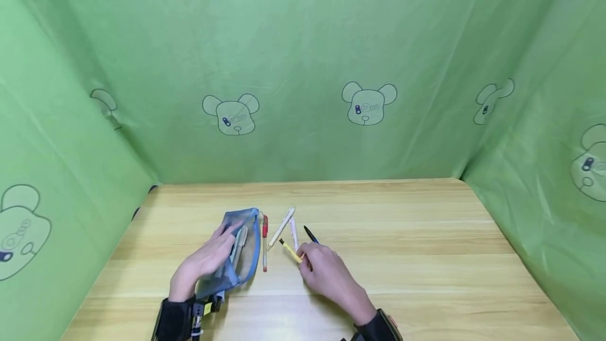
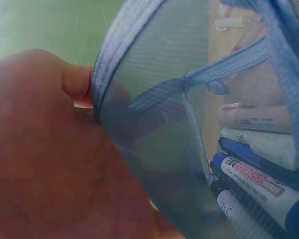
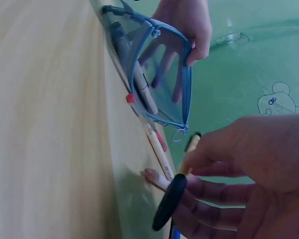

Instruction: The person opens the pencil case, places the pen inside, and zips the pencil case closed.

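On the wooden table (image 1: 402, 236), the left hand (image 1: 203, 262) holds a blue mesh pencil pouch (image 1: 239, 249) open, with the fingers inside the mouth and the thumb curled over the zipper rim; the right wrist view shows the fingers spread behind the mesh. The pouch lies toward 9 o'clock from the table's middle, its opening facing 3 o'clock. Inside it, the left wrist view shows several markers and pens (image 2: 254, 169) stacked side by side, one of them blue-capped with printed lettering.

The right hand (image 1: 326, 272) sits just at 3 o'clock from the pouch. Its fingers are curled and pinch a yellow pen (image 1: 290, 250) with a black tip, while a dark pen (image 1: 310, 234) also sticks out of the same grip toward 12 o'clock. In the right wrist view the dark pen's rounded end lies across the fingers.

Between the two hands, loose pens rest on the tabletop: a red-capped pen (image 1: 264, 246) lies just beside the pouch's zipper edge, pointing roughly 12 to 6 o'clock; a cream pen (image 1: 281, 228) lies tilted toward 1 o'clock; and a pale pinkish pen (image 1: 294, 233) lies close to the right fingertips.

Green cloth (image 1: 303, 67) printed with bear faces walls the table on three sides.
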`<state>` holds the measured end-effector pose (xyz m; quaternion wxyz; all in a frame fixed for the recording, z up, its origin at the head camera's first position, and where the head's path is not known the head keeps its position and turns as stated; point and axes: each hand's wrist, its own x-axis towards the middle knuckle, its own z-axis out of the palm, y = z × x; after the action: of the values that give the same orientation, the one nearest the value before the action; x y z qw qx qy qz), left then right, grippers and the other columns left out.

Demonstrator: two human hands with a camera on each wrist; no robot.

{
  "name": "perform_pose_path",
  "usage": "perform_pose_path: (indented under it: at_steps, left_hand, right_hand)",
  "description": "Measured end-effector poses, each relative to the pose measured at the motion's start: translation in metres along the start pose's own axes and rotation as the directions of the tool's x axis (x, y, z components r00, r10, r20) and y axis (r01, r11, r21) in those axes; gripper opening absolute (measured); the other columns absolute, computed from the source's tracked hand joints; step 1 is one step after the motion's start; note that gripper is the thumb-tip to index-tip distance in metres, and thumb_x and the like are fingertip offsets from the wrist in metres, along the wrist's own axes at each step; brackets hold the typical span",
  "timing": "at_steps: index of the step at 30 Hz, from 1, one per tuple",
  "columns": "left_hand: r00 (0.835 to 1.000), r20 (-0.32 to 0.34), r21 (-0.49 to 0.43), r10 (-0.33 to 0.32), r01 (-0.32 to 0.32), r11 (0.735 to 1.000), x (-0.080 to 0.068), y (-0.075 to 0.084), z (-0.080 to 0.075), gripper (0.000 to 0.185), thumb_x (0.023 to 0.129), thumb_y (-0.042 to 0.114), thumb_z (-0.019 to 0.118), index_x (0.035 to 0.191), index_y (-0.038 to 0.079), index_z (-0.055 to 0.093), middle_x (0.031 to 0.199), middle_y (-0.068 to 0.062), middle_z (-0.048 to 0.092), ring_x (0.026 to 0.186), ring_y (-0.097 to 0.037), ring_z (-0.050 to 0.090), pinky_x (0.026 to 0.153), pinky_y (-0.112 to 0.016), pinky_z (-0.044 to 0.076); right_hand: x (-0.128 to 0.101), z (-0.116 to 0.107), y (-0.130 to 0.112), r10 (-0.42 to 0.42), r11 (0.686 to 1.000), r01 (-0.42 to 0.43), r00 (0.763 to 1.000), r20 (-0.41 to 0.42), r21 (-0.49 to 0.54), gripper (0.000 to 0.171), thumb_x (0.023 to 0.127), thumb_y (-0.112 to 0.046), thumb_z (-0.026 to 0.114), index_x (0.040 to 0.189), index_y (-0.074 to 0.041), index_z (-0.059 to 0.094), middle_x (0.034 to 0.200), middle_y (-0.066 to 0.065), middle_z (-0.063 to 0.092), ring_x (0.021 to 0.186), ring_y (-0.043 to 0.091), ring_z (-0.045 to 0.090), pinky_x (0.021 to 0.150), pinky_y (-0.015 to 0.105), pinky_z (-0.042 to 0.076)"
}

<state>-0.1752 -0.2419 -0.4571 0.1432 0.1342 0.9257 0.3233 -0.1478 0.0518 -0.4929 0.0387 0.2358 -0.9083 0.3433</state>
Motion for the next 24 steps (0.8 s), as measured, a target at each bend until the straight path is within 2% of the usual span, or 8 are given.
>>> perform_pose_path:
  at_steps: [6,10,14,19,24]
  left_hand:
    - [1.0,0.005,0.006,0.005,-0.005,1.0,0.0,0.001,0.001,0.057,0.109,0.02,0.013,0.163,0.002,0.02,0.167,-0.029,0.009,0.153,-0.05,0.001,0.118,-0.07,0.004]
    - [1.0,0.01,-0.004,-0.008,0.008,1.0,-0.001,0.002,0.001,0.057,0.109,0.02,0.014,0.163,0.002,0.02,0.167,-0.029,0.008,0.153,-0.05,0.0,0.118,-0.07,0.004]
    - [1.0,0.015,-0.01,-0.016,0.016,1.0,-0.001,0.002,0.002,0.057,0.109,0.02,0.015,0.163,0.002,0.02,0.167,-0.029,0.008,0.153,-0.05,0.0,0.118,-0.07,0.004]
    - [1.0,0.014,-0.005,-0.012,0.012,1.0,-0.002,0.002,0.001,0.057,0.109,0.02,0.014,0.163,0.001,0.02,0.167,-0.028,0.01,0.153,-0.05,0.0,0.119,-0.069,0.004]
    - [1.0,0.015,0.005,0.0,0.0,1.0,-0.002,0.003,0.001,0.057,0.11,0.021,0.013,0.162,0.0,0.02,0.167,-0.025,0.013,0.153,-0.05,0.0,0.12,-0.067,0.004]
  right_hand:
    - [0.01,0.0,-0.003,0.114,0.99,-0.107,0.991,-0.067,0.094,0.026,0.081,0.003,0.072,0.107,0.0,0.072,0.076,-0.007,0.058,0.064,0.002,0.051,0.054,0.019,0.048]
    - [0.018,0.004,-0.009,0.16,0.978,-0.148,0.985,-0.071,0.15,0.035,0.078,0.006,0.07,0.113,0.003,0.072,0.077,-0.005,0.059,0.066,0.004,0.053,0.056,0.02,0.049]
    - [0.025,0.009,-0.015,0.213,0.96,-0.197,0.975,-0.059,0.199,0.037,0.08,0.006,0.071,0.117,0.004,0.071,0.079,-0.005,0.06,0.067,0.005,0.055,0.058,0.02,0.052]
    - [0.035,0.018,-0.021,0.249,0.944,-0.231,0.967,-0.047,0.237,0.036,0.082,0.003,0.072,0.119,0.003,0.071,0.08,-0.005,0.063,0.069,0.005,0.059,0.062,0.019,0.055]
    - [0.042,0.028,-0.028,0.258,0.934,-0.238,0.965,-0.045,0.267,0.036,0.082,0.002,0.074,0.118,0.005,0.071,0.077,-0.004,0.064,0.065,0.005,0.058,0.058,0.019,0.054]
